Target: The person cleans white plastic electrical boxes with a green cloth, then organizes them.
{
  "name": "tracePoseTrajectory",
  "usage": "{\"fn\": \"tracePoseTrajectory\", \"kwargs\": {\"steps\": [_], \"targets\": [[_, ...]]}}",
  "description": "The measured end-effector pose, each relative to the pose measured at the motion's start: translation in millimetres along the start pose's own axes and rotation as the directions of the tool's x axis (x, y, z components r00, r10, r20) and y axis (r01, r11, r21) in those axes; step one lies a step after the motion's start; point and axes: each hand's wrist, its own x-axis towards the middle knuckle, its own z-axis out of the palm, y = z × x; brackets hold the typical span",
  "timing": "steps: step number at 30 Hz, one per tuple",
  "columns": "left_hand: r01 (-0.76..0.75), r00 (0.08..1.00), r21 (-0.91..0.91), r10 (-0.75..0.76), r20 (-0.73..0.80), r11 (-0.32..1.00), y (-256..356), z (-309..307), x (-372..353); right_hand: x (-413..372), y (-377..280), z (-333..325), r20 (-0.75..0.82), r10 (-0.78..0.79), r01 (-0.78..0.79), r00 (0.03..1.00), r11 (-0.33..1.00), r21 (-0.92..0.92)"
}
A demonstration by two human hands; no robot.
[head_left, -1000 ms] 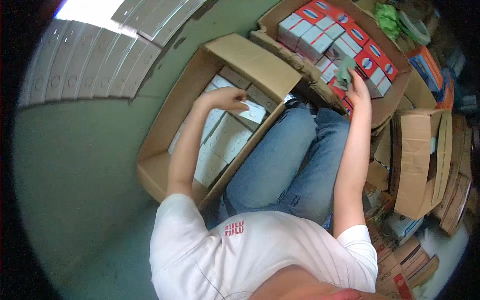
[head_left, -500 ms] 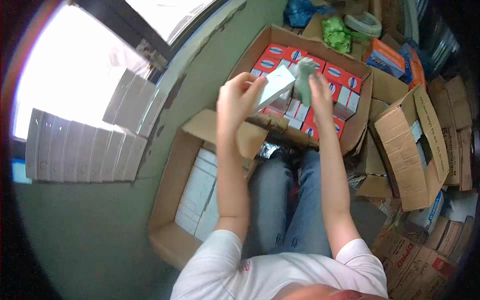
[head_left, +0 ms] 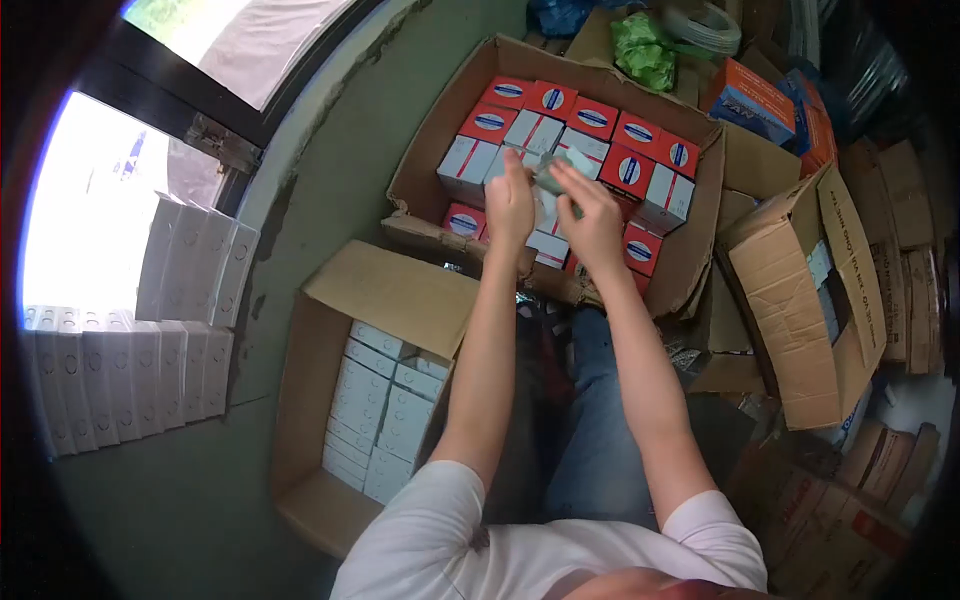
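Note:
My left hand (head_left: 511,205) is closed on a small flat white box (head_left: 578,160), most of which is hidden by my fingers and the cloth. In my right hand (head_left: 592,215) is a grey-green cloth (head_left: 549,176), pressed against the white box. Both hands are close together above a large open carton (head_left: 408,165). Inside that carton stand several red-and-white boxes (head_left: 626,168) with blue oval labels.
A second open carton (head_left: 292,410) at lower left holds rows of white boxes (head_left: 400,420). More white boxes (head_left: 130,375) are stacked by the window. To the right are a tilted open carton (head_left: 795,320), a green plastic bag (head_left: 643,52) and an orange-and-blue box (head_left: 752,103).
Both hands have come together and lower over the carton. The cloth, formerly beside the white box, is now against it. The view has shifted slightly.

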Motion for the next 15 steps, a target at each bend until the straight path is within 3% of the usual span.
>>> {"fn": "tracePoseTrajectory", "kwargs": {"steps": [3,5,8,10,12,13,15], "targets": [[0.030,0.995,-0.141,-0.043,-0.092,0.990,-12.2,-0.8,17.7,-6.2,-19.7,1.3,0.256,-0.044,0.039,0.966,0.999,0.026],[0.005,0.991,-0.232,-0.037,-0.131,0.973,-11.9,-5.4,20.0,-7.5,-12.2,7.1,0.194,-0.088,0.100,0.977,0.994,-0.052],[0.095,0.995,-0.158,-0.093,0.020,0.983,0.7,-10.5,13.3,1.1,9.9,-1.5,0.071,-0.055,0.072,0.996,0.962,-0.262],[0.097,0.995,-0.149,-0.092,0.039,0.984,1.3,-3.3,11.7,-1.1,9.8,-2.8,0.040,0.007,0.003,0.999,0.969,-0.245],[0.045,0.992,-0.140,-0.061,-0.110,0.989,-10.7,7.3,16.8,-3.5,10.5,2.2,0.018,-0.016,0.020,1.000,0.979,-0.204],[0.019,0.982,-0.134,-0.044,-0.184,0.991,-14.0,10.8,18.9,-4.0,4.6,4.5,0.090,-0.026,0.039,0.996,0.988,-0.152],[0.125,0.973,-0.246,-0.168,-0.160,0.961,-8.1,7.7,17.5,-7.6,-9.8,6.7,0.225,-0.052,0.063,0.973,0.997,-0.040]]}}
